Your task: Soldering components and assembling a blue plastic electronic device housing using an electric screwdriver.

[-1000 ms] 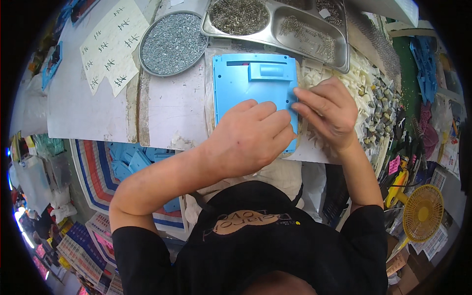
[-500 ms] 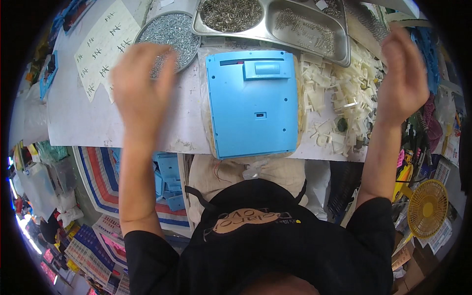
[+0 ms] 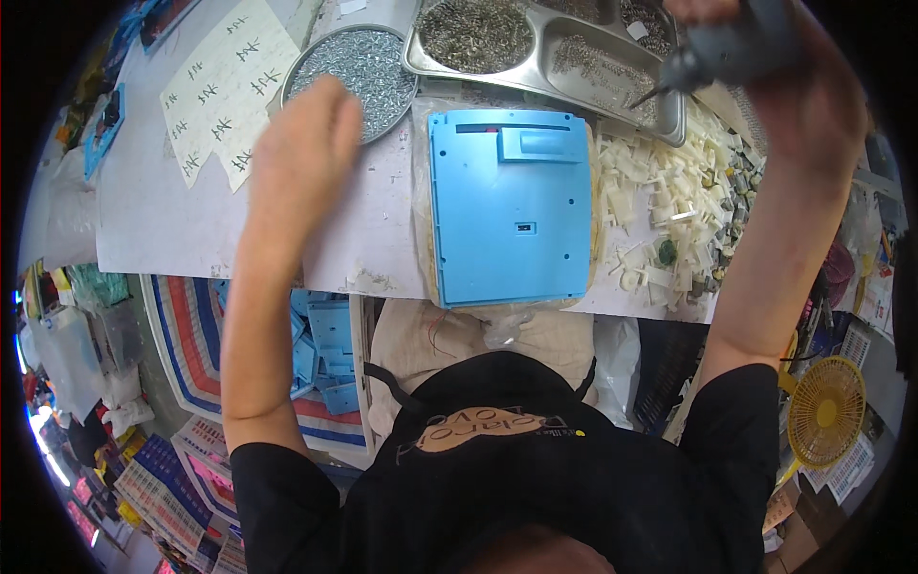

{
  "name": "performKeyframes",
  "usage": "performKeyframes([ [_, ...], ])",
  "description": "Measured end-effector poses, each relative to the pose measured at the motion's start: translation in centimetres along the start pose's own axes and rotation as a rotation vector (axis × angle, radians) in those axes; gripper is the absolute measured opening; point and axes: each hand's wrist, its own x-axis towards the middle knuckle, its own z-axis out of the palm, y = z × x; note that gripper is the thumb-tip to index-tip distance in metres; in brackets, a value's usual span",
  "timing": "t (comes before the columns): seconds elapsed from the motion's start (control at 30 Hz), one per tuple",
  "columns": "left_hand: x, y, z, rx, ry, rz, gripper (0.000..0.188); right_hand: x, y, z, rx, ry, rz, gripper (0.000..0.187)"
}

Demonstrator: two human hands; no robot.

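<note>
A blue rectangular plastic housing [image 3: 512,253] lies flat at the middle of the table's front edge, on a pad in clear plastic. My left hand [image 3: 306,153] is at the near left of a round metal dish [image 3: 415,96] full of small silvery screws. Its fingers are drawn together over the dish, and whatever they pinch is hidden. My right hand [image 3: 813,105], blurred, grips a dark electric screwdriver [image 3: 727,55] at the upper right. The screwdriver's bit points left and down, over a divided steel tray [image 3: 535,81] of small metal parts.
Off-white plastic pieces [image 3: 669,191] are heaped right of the housing. Marked paper sheets [image 3: 215,91] lie at the left. Below the table edge, a striped bag [image 3: 201,354] holds more blue plastic parts [image 3: 333,335]. A yellow fan [image 3: 827,411] stands at the right.
My right hand has moved up and now holds the electric screwdriver; it held nothing visible before. The fingers of my left hand have drawn together by the screw dish. The view has shifted slightly.
</note>
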Motion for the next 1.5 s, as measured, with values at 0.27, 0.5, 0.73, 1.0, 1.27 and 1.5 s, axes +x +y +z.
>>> performKeyframes([
  [0.27, -7.9, 11.0, -0.6, -0.762, -0.271, 0.316, 0.013, -8.0, -4.3, 7.1, 0.479, 0.153, 0.166, 0.043],
  [0.5, -9.6, 12.6, 1.5, -0.842, -0.099, 0.214, 0.026, -9.1, -6.4, 8.5, 0.548, 0.231, 0.181, 0.036],
  [0.73, -8.8, 12.5, 2.1, -0.728, 0.031, 0.380, 0.039, -8.8, -6.2, 9.4, 0.496, 0.201, 0.226, 0.033],
  [1.0, -8.4, 11.6, 2.0, -0.685, 0.023, 0.466, 0.033, -8.6, -5.9, 10.8, 0.462, 0.230, 0.270, 0.033],
  [1.27, -7.7, 11.1, 0.1, -0.555, -0.092, 0.514, 0.030, -9.0, -6.7, 11.4, 0.430, 0.311, 0.330, 0.034],
  [1.5, -6.3, 7.2, -1.7, -0.803, -0.399, -0.199, 0.012, -13.2, -6.9, 11.9, 0.316, 0.526, 0.373, 0.033],
])
